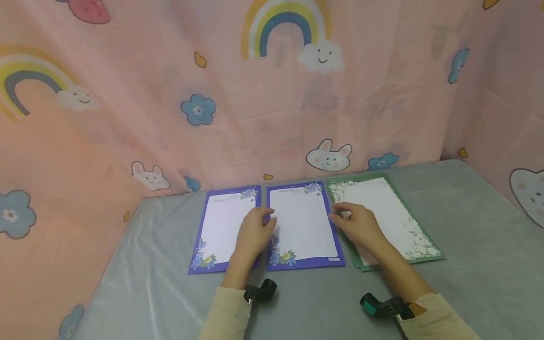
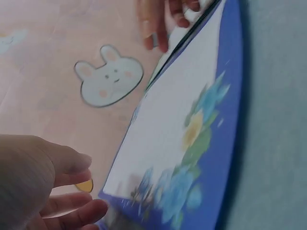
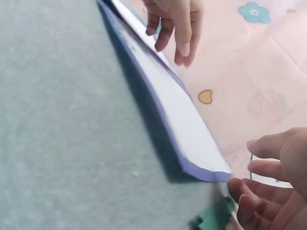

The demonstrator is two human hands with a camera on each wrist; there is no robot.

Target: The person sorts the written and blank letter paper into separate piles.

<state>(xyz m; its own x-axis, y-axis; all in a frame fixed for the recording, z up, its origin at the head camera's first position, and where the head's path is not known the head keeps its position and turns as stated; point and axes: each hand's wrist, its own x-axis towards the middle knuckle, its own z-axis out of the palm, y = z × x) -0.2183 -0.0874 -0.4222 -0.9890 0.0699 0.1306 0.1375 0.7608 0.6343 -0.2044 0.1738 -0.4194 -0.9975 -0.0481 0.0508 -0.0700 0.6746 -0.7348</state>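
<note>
Three sets of floral-bordered paper lie side by side. The middle purple-bordered paper (image 1: pixel 302 224) sits between my two hands. My left hand (image 1: pixel 253 231) hovers near its left edge, over the gap beside the left purple-bordered paper (image 1: pixel 227 219); thumb and fingers stand apart, lightly bent, with nothing held. My right hand (image 1: pixel 361 226) is by the middle paper's right edge, above the left side of the green-bordered paper (image 1: pixel 388 212). Its fingers are also parted and grip nothing. In the right wrist view, the right fingertips come close to a corner of the purple paper (image 3: pixel 180 112); contact is unclear.
A grey cloth (image 1: pixel 476 226) covers the table. Behind it hangs a pink curtain (image 1: pixel 255 113) with rainbows and rabbits, close to the papers' far edges. Several edges show at the green paper's left side, as in a stack. Each wrist wears a black strap device (image 1: pixel 261 290).
</note>
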